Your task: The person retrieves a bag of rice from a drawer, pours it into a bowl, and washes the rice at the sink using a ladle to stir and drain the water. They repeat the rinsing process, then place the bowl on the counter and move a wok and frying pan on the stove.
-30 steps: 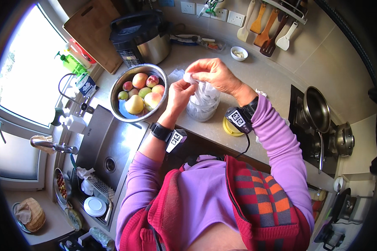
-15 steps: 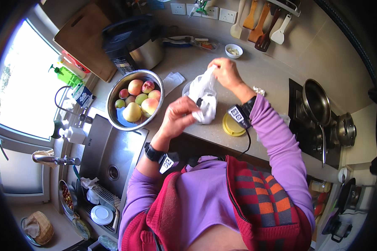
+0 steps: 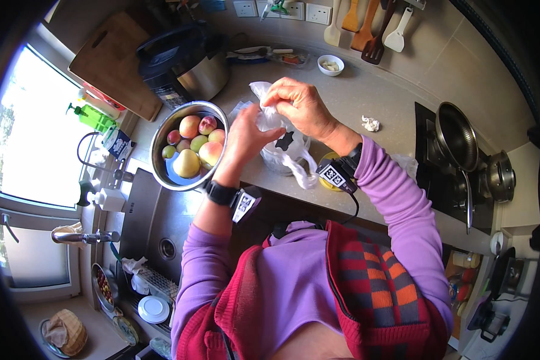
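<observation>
A thin white plastic bag (image 3: 274, 150) with a dark mark stands on the counter, one loose handle drooping toward the front edge. My right hand (image 3: 303, 108) pinches the gathered top of the bag. Close to the bag's left side is my left hand (image 3: 241, 141), thumb stretched away from the fingers; its fingertips partly overlap the bag, and I cannot tell whether they touch it. Left of this hand, a steel bowl (image 3: 158, 166) holds peaches, plums and other round fruit in water. A yellow lid (image 3: 329, 180) is partly hidden by my right wrist.
The sink (image 3: 147, 210) lies front left, with a tap (image 3: 85, 236). Behind the bowl stands an electric pressure cooker (image 3: 201, 77). A small white bowl (image 3: 330, 65) sits farther back, a crumpled tissue (image 3: 371, 123) to the right. A frying pan (image 3: 456, 135) rests on the stove.
My right hand has moved left with the bag's top. My left hand has let go of the bag's handle, which now hangs loose, and has moved up beside the bag.
</observation>
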### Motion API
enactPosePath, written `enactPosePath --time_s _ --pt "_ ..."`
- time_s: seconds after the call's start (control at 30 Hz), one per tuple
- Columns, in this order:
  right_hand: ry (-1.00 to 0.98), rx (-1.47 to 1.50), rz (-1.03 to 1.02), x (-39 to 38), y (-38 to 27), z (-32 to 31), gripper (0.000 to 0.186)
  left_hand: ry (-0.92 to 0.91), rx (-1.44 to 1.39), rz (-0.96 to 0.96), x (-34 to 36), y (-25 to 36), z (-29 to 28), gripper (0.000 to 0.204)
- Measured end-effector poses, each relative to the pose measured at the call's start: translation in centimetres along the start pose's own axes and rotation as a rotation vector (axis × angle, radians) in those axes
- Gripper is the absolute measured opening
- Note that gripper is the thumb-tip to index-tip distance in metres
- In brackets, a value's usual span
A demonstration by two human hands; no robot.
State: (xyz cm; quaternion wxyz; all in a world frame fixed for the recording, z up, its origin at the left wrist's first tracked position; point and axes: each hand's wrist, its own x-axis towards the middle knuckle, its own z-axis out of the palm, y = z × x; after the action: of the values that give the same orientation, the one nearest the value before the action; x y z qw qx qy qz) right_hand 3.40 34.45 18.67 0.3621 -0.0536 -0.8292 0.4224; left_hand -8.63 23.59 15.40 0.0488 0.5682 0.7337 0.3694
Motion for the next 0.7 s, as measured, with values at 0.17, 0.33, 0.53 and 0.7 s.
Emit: enactPosePath --time_s 0.17,0.33,0.53,0.7 --pt "0.046 -0.325 0.316 -4.0 -0.4 -3.1 0.058 0.107 -0.412 -0.277 -0.6 -1.4 3.0 0.023" --pt "-0.18 -0.436 0.551 -8.5 0.7 -1.2 0.041 0.126 -0.836 -0.228 -0.6 -1.2 3.4 0.014" --pt "-0.115 -0.274 0.526 -12.1 -1.3 -1.5 0.039 0.172 -0.829 -0.204 -2.5 -0.8 2.2 0.019" --pt "0.031 -0.176 0.473 -12.7 -2.6 -1.5 0.041 0.136 -0.874 -0.15 -4.0 -1.6 1.5 0.024"
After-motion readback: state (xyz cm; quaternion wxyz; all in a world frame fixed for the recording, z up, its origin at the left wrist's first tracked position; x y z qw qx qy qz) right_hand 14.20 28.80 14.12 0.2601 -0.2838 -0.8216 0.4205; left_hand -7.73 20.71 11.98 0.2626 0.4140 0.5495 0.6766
